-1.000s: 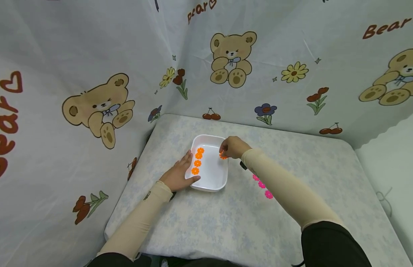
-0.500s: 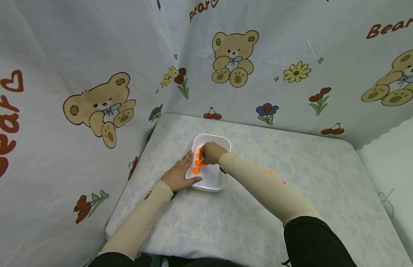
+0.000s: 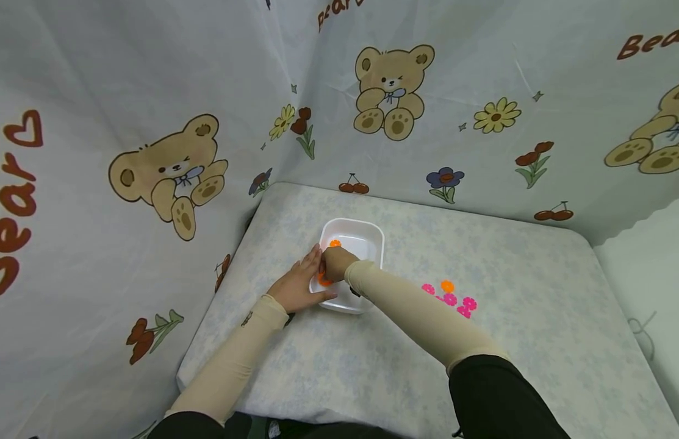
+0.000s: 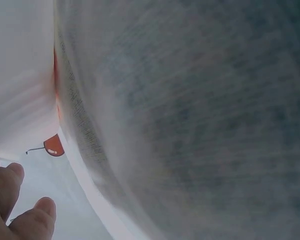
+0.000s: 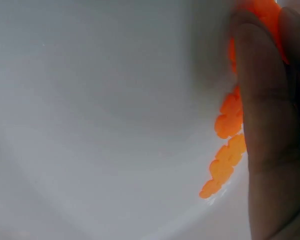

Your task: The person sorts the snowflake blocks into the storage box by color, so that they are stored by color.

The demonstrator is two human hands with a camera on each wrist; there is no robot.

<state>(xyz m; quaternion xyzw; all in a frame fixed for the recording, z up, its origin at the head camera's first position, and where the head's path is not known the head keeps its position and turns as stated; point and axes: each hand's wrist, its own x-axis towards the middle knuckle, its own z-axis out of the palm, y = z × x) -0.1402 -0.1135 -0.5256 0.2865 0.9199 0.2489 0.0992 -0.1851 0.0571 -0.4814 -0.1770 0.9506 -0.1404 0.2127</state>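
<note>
A white rectangular tray [image 3: 382, 250] stands on the table. My left hand [image 3: 297, 288] rests along its left side, fingers straight and thumb spread over the near rim; its fingers [image 4: 5, 185] show at the corner of the left wrist view. Inside the tray, my right hand [image 3: 338, 263] pinches an orange flower-shaped piece [image 5: 266, 15] low by the left wall. More orange flower-shaped pieces [image 5: 230, 117] lie in a row along that side, partly hidden behind the right hand in the head view.
Right of the tray, several pink flower-shaped pieces [image 3: 450, 299] and an orange flower-shaped piece [image 3: 448, 286] lie on the table, next to the right sleeve [image 3: 421, 311]. A patterned cloth [image 3: 317, 73] with bears hangs behind and left of the table [image 3: 537, 305].
My right hand has moved from the tray's right rim across to the left side, carrying an orange flower-shaped piece. The pieces on the table have come out from behind the sleeve. The left hand stays put.
</note>
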